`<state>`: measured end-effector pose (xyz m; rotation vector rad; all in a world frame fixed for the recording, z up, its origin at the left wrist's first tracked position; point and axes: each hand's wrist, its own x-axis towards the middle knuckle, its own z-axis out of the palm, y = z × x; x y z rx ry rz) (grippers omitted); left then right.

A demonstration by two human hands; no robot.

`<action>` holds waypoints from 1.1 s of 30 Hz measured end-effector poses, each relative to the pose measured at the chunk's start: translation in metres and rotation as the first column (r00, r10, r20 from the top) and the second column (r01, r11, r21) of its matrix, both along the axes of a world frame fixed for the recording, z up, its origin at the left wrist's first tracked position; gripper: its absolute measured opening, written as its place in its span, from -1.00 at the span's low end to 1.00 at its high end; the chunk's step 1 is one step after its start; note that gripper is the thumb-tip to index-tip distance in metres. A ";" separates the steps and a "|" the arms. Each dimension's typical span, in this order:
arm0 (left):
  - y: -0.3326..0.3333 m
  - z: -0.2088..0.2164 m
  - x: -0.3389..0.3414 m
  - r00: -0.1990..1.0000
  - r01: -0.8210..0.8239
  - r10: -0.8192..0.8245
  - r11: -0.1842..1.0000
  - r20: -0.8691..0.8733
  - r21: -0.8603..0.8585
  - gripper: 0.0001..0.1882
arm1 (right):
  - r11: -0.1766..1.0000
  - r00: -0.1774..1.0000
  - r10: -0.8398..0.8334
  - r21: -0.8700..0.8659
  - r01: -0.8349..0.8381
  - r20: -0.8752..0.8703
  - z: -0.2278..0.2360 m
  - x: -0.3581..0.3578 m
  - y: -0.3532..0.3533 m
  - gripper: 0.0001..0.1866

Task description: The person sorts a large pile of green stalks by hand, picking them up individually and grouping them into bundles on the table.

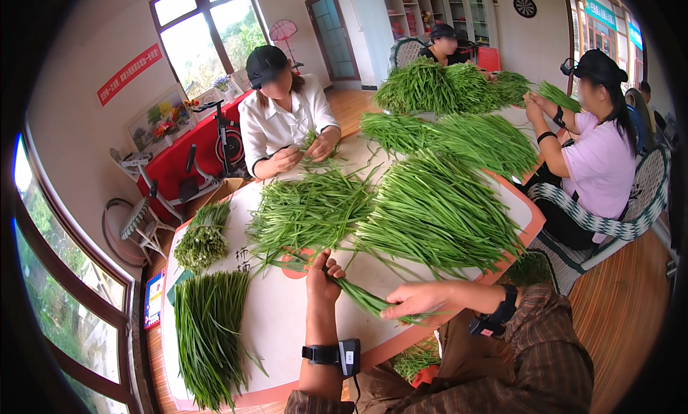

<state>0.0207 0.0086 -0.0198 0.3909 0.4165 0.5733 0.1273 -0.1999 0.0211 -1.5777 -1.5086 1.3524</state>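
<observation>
1. Biggest thing here is the worktop (279, 324), pale with an orange-pink edge, and it's pretty much buried in greens.
2. Next up, people: someone in a pink top (602, 159) sits on the right side in a woven chair, both arms raised in front of them. Across the worktop there's someone in a white shirt (287, 120), with a few green strands at their fingers.
3. Largest heap from this seat is the big right-hand pile (441, 217) of long, thin green stalks, lying more or less lined up near the orange-pink edge.
4. Past it sits another flattish pile (459, 134), and beyond that a taller mound (423, 88) near the far end.
5. Just left of the big one is a loose, messy heap (308, 207), stalks pointing every which way, right in front of the wearer's hands.
6. Near left corner: a neat bundle (208, 335), tips hanging toward the near edge. A shorter bundle (203, 242) sits just beyond it, pale ends facing the wearer.
7. Now the stuff in hand: a slim bunch of green stalks (362, 299), stretched between both hands over the near part of the worktop.
8. Right hand (417, 298): fingers wrapped around the bunch toward its right end, with a bit of green poking out past them.
9. Left hand (322, 276): curled up, fingers folded onto the other end of the same bunch. Can't make out exactly how the thumb sits.
10. Smallest: a dark wristband (322, 354) with a little boxy gadget on the left wrist.
</observation>
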 end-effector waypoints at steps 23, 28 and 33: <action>-0.036 0.017 0.019 0.974 0.212 -0.190 0.955 -0.120 0.209 -0.72 | 0.689 0.657 -0.646 0.668 0.281 0.390 -0.014 0.052 0.071 -0.81; -0.032 0.011 0.019 0.966 0.226 -0.179 0.933 -0.184 0.279 -0.81 | 0.787 0.781 -0.481 0.589 0.183 0.399 -0.011 0.034 0.062 -0.79; -0.017 -0.001 0.014 0.992 0.099 -0.076 0.966 -0.105 0.237 -0.83 | 0.945 0.946 -0.245 0.269 0.184 0.212 -0.002 0.047 0.043 -0.72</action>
